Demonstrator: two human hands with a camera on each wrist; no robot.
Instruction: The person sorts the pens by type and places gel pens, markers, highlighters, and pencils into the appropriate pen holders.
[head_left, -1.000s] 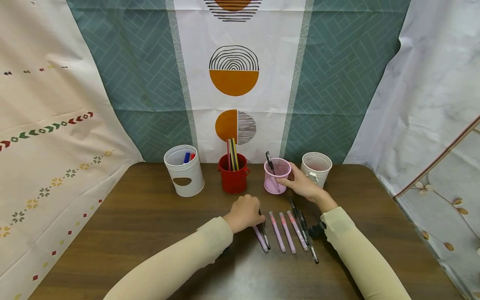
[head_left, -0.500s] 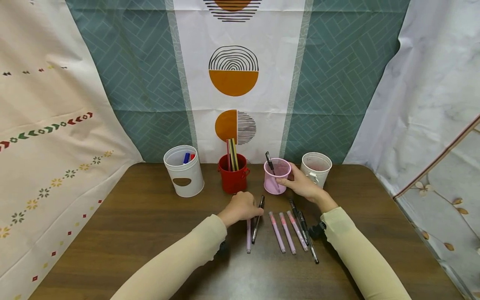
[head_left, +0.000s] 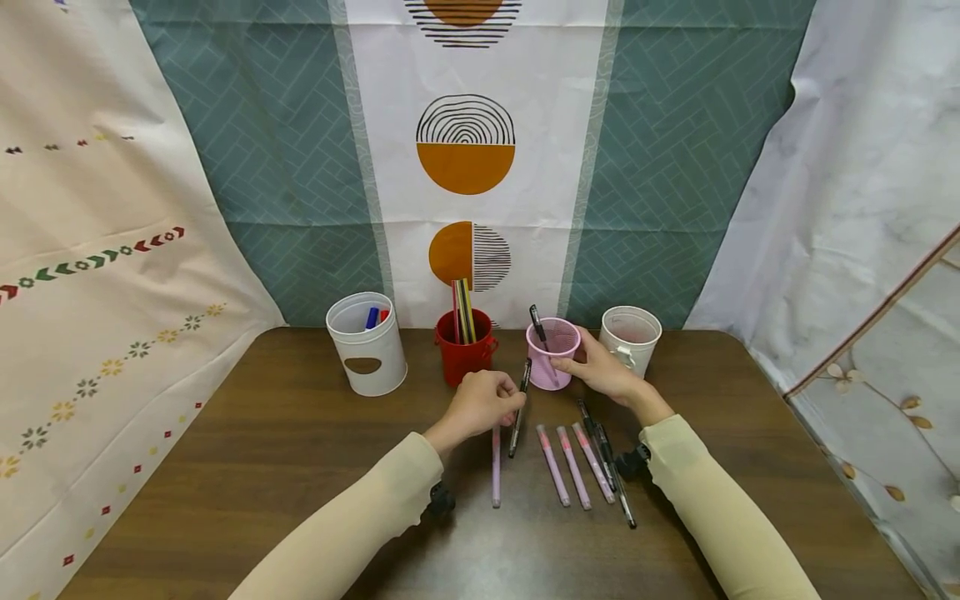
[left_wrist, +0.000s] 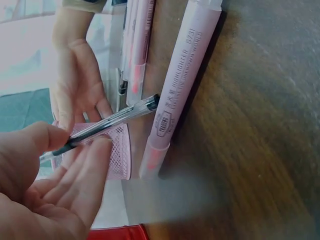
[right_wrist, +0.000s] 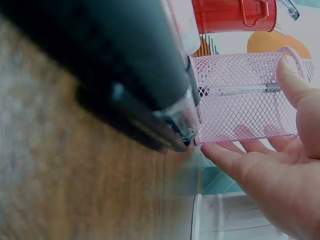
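A person's left hand (head_left: 482, 406) pinches a clear-barreled black pen (left_wrist: 112, 122) between thumb and fingertips, the digits closed to the pen's own thickness, over the middle of a wooden table (head_left: 262, 433). The pen slants out past the fingertips, its far end near the base of a pink mesh cup (head_left: 540, 367) by the table's far edge. There, the right hand (head_left: 609, 373) grips the cup from the side, thumb near the rim and the other fingers curved around the opposite wall, spread as wide as the cup. A second black pen (head_left: 536, 317) leans upright inside it.

Below the left hand, a lone lilac highlighter (head_left: 496, 475) lies pointing toward the table's near edge. Three more highlighters (head_left: 574, 471) lie side by side between the two forearms, with two black pens (head_left: 622, 498) just to their right. Along the far edge stand a white canister (head_left: 378, 362) holding blue and red pens, a red pail (head_left: 467, 362) of striped sticks and, beyond the right hand, a white cup (head_left: 637, 360).
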